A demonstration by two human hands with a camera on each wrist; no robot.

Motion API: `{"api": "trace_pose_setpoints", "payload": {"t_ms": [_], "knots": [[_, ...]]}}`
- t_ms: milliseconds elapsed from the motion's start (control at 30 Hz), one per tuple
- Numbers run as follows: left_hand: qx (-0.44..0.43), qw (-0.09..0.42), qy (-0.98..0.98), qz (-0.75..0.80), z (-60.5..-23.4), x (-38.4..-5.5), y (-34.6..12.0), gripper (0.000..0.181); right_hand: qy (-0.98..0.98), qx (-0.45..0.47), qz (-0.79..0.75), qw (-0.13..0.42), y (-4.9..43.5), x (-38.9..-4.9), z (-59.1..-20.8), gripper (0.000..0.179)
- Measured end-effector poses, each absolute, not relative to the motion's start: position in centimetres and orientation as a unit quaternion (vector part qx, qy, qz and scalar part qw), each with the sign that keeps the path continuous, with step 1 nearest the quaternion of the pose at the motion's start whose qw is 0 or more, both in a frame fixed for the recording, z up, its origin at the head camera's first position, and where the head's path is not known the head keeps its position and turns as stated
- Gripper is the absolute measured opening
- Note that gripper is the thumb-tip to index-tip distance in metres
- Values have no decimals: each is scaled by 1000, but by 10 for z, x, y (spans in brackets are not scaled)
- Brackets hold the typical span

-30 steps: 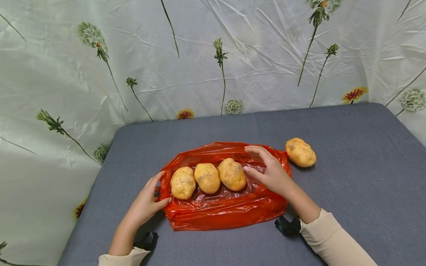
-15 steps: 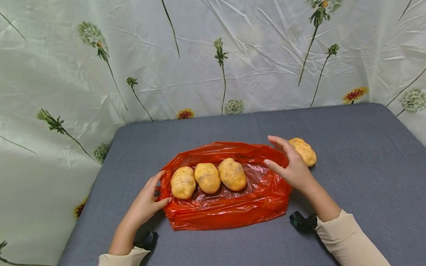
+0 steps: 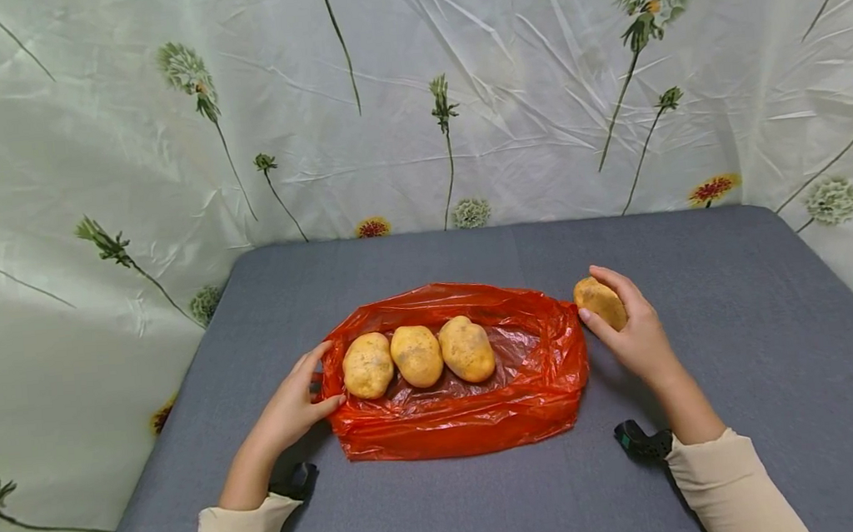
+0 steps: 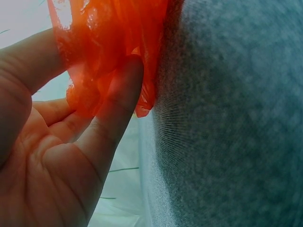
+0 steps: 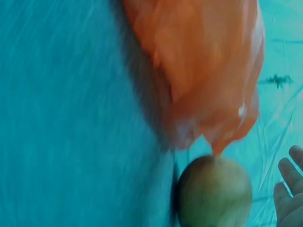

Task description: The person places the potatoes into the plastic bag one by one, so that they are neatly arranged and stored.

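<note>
A red plastic bag (image 3: 460, 430) lies with its mouth spread, three potatoes in a row inside: a left potato (image 3: 367, 366), a middle one (image 3: 416, 356) and a right one (image 3: 466, 349). My left hand (image 3: 294, 404) holds the bag's left edge; in the left wrist view the thin red film (image 4: 102, 42) partly covers its fingers. Beyond the bag's right end, my right hand (image 3: 635, 333) is around a loose potato (image 3: 598, 302), thumb and fingers spread on either side. The blurred right wrist view shows fingers (image 5: 292, 176) apart from that potato (image 5: 215, 194).
Everything rests on a grey cloth-covered table (image 3: 446, 511). A pale floral curtain (image 3: 388, 160) hangs behind and to the left of it. Black wrist straps (image 3: 642, 441) sit below both hands.
My right hand has moved right, from above the bag beside the right potato to around the loose potato. The left hand and the three potatoes in the bag stay where they were.
</note>
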State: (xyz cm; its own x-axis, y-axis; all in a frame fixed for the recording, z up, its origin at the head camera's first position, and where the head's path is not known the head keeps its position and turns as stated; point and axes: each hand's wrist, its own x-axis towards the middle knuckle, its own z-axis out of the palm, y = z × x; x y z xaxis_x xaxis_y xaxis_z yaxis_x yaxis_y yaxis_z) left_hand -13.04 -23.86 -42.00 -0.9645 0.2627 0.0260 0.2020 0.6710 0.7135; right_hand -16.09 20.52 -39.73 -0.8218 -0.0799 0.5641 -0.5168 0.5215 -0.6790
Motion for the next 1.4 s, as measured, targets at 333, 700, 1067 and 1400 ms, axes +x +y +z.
{"api": "trace_pose_setpoints", "payload": {"t_ms": [333,700,1067,1400], "knots": [[133,39,907,397,-419,-131,-238,77,-856,152,446,212,237,-173,-419,59],[128,42,909,395,-420,-130,-238,77,-868,108,470,120,248,-174,-429,62],[128,40,911,391,-418,-130,-238,77,-879,94,467,27,249,-174,-428,75],[135,34,910,391,-420,-130,-239,76,-888,79,446,76,248,-171,-423,74]]}}
